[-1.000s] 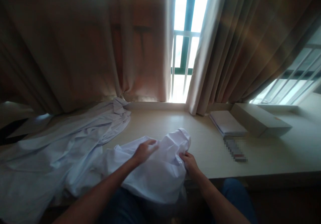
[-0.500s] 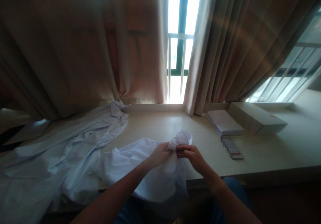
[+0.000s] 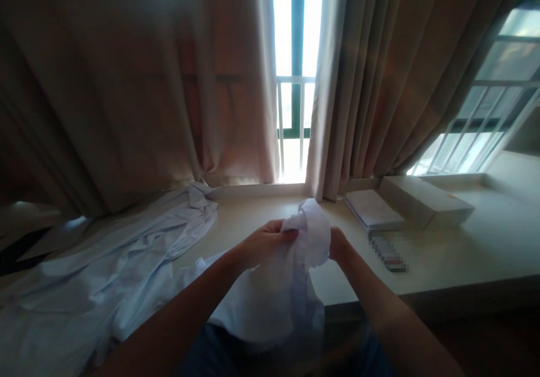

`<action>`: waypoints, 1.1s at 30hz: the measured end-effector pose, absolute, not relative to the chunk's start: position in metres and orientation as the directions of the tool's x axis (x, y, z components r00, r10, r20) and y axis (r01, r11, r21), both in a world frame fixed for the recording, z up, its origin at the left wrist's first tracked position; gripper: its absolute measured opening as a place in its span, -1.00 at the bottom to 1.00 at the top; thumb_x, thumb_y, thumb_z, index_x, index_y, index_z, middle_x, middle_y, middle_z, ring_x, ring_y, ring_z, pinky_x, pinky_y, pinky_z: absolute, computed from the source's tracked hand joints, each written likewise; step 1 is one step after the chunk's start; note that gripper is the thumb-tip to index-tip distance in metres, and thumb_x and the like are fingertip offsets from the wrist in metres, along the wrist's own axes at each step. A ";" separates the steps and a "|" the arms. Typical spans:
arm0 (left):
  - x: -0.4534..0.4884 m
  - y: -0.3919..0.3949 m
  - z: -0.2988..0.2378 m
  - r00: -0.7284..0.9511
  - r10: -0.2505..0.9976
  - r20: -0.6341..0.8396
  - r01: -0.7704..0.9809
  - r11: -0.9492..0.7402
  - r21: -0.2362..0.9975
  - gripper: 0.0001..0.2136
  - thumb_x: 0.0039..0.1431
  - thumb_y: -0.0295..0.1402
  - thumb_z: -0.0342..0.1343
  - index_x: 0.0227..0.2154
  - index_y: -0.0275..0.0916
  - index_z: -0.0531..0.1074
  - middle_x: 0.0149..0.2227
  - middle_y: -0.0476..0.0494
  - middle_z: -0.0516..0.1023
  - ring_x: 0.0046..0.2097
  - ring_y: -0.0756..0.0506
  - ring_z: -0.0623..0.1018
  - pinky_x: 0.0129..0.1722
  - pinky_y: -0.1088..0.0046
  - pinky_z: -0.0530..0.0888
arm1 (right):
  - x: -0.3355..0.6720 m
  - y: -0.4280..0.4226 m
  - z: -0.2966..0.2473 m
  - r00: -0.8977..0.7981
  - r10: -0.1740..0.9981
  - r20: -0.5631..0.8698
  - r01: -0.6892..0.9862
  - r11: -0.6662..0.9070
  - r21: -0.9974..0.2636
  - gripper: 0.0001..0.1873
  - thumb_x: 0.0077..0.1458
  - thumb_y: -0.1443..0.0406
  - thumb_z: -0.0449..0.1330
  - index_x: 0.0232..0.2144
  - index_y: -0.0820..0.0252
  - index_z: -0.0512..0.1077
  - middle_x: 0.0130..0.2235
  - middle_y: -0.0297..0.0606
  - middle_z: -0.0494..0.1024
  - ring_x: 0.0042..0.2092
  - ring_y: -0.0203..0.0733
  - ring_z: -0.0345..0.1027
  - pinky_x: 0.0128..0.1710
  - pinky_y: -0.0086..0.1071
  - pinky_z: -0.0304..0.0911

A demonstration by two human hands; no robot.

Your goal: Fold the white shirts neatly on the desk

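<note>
A white garment (image 3: 270, 292) hangs from both my hands over the front edge of a pale table (image 3: 464, 253). My left hand (image 3: 264, 242) is closed on a bunched fold at its top. My right hand (image 3: 340, 245) grips the same bunch from behind, its fingers mostly hidden by the cloth. The bunch is raised above the tabletop.
A second pale, crumpled garment (image 3: 105, 264) sprawls over the left of the table. At the right lie a stack of papers (image 3: 373, 211), a long white box (image 3: 426, 200) and a small blurred object (image 3: 388, 250). Brown curtains (image 3: 126, 84) hang behind, parted at a barred window (image 3: 295, 84).
Both hands came together on the white garment's top and lifted the bunched cloth up off the table. The view tilted slightly.
</note>
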State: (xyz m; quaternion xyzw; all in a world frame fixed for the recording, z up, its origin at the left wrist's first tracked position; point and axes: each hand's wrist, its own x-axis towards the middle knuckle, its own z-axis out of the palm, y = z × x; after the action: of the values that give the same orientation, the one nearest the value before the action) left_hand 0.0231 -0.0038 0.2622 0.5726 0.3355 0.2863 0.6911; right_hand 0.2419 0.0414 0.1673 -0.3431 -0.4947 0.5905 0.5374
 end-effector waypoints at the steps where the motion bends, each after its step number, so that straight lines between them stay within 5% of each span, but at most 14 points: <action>1: 0.025 -0.007 0.267 0.615 0.778 -0.129 -0.005 0.168 0.986 -0.62 0.00 -0.12 0.23 -0.21 -0.31 0.48 -0.37 -0.11 0.55 -0.42 -0.03 0.51 -0.38 0.44 0.44 | 0.244 0.042 0.182 -0.274 0.953 0.133 -0.358 0.028 -0.933 -0.51 -0.04 0.09 0.13 -0.11 0.27 0.46 -0.26 -0.14 0.57 -0.22 -0.04 0.43 -0.24 -0.23 0.33; 5: 0.034 -0.007 0.277 0.612 0.788 -0.068 0.029 0.063 0.998 -0.52 0.08 0.05 0.08 -0.18 -0.30 0.48 -0.35 -0.14 0.54 -0.42 -0.01 0.48 -0.41 0.47 0.41 | 0.256 0.041 0.240 -0.506 0.834 0.222 -0.449 -0.035 -0.893 -0.35 0.06 -0.15 0.03 -0.05 0.21 0.42 -0.22 -0.15 0.55 -0.20 -0.08 0.42 -0.21 -0.22 0.32; 9: 0.042 0.000 0.283 0.605 0.796 -0.005 0.081 -0.056 0.995 -0.46 0.13 0.10 -0.03 -0.09 -0.27 0.45 -0.30 -0.17 0.54 -0.40 -0.03 0.48 -0.41 0.46 0.38 | 0.264 0.030 0.281 -0.568 0.800 0.195 -0.182 0.109 -0.977 -0.60 -0.05 0.08 0.32 -0.24 0.25 0.48 -0.32 -0.24 0.53 -0.32 -0.24 0.38 -0.30 -0.39 0.28; 12: 0.046 0.001 0.296 0.611 0.786 0.088 0.150 -0.225 0.963 -0.46 0.17 0.09 -0.10 -0.09 -0.27 0.46 -0.29 -0.17 0.54 -0.36 -0.05 0.47 -0.37 0.44 0.38 | 0.274 0.020 0.304 -0.531 0.829 0.176 0.011 0.215 -0.977 -0.70 -0.08 0.15 0.36 -0.40 0.27 0.48 -0.40 -0.29 0.49 -0.39 -0.31 0.32 -0.36 -0.43 0.23; 18: 0.056 0.004 0.332 0.513 0.742 0.432 0.415 -0.654 0.632 -0.58 0.23 -0.04 -0.12 -0.33 -0.24 0.51 -0.35 -0.09 0.52 -0.31 -0.06 0.44 -0.27 0.43 0.33 | 0.298 0.004 0.357 -0.462 0.845 0.270 0.152 0.375 -0.915 -0.66 -0.02 0.07 0.30 -0.44 0.23 0.40 -0.49 -0.38 0.37 -0.47 -0.39 0.19 -0.48 -0.47 0.14; 28: 0.013 0.002 0.309 0.523 0.829 0.197 0.417 -0.450 0.790 -0.67 -0.04 -0.10 0.16 -0.36 -0.29 0.50 -0.45 -0.03 0.49 -0.44 -0.04 0.44 -0.48 0.51 0.28 | 0.339 0.005 0.454 -0.334 0.897 0.289 0.601 0.439 -0.668 -0.62 -0.14 0.02 0.32 -0.47 0.22 0.46 -0.50 -0.33 0.42 -0.48 -0.32 0.26 -0.50 -0.44 0.14; 33: -0.050 0.016 0.297 0.299 0.914 0.276 0.549 -0.401 0.733 -0.67 0.01 -0.07 0.09 -0.50 -0.28 0.47 -0.56 0.01 0.42 -0.50 0.00 0.37 -0.53 0.54 0.21 | 0.357 0.000 0.481 -0.359 0.901 0.243 0.717 0.433 -0.546 -0.63 -0.16 0.02 0.33 -0.47 0.22 0.49 -0.47 -0.28 0.46 -0.41 -0.26 0.30 -0.42 -0.42 0.19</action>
State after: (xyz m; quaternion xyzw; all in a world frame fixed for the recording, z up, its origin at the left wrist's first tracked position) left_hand -0.0504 0.0156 0.2971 0.7618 0.4800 0.3468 0.2628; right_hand 0.3569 -0.0002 0.4806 -0.5023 -0.8053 0.1764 0.2609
